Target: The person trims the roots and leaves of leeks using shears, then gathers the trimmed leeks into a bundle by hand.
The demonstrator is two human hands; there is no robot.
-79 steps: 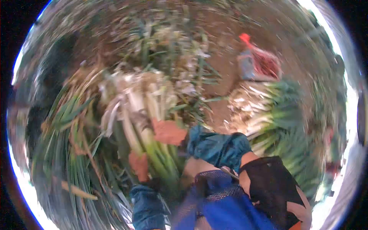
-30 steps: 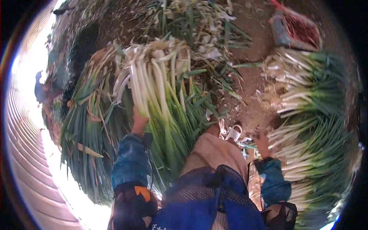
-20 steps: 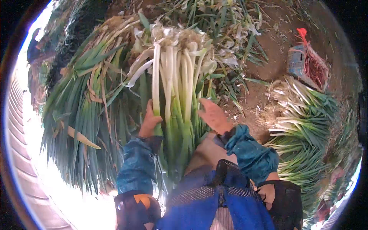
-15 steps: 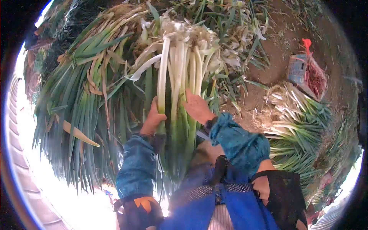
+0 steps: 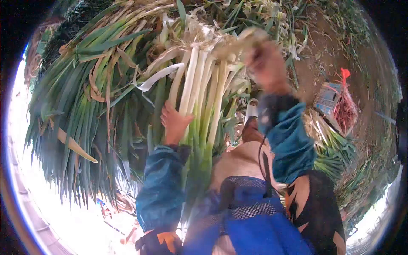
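Note:
A bunch of long white-stemmed green onions [image 5: 197, 80] lies in front of me, roots away from me and green leaves toward my body. My left hand [image 5: 175, 123] is closed round the stalks at the bunch's left side, where white turns to green. To the right of the roots, my right hand [image 5: 265, 63] is raised and smeared by motion. Pale, blurred stuff shows at its fingers, and I cannot make out whether it is held. A large heap of leafy onions [image 5: 85, 119] lies to the left.
On the soil [image 5: 314, 55] at the right lies a red net bag [image 5: 345, 112] beside a blue printed packet [image 5: 326, 97]. Another pile of onions [image 5: 329, 142] is below them. Peeled scraps and loose leaves [image 5: 293, 25] lie at the top.
My right hand has left the stalks and moved up and right toward the roots. My left hand has stayed on the bunch, its fingers now farther round the stalks. The view has shifted slightly.

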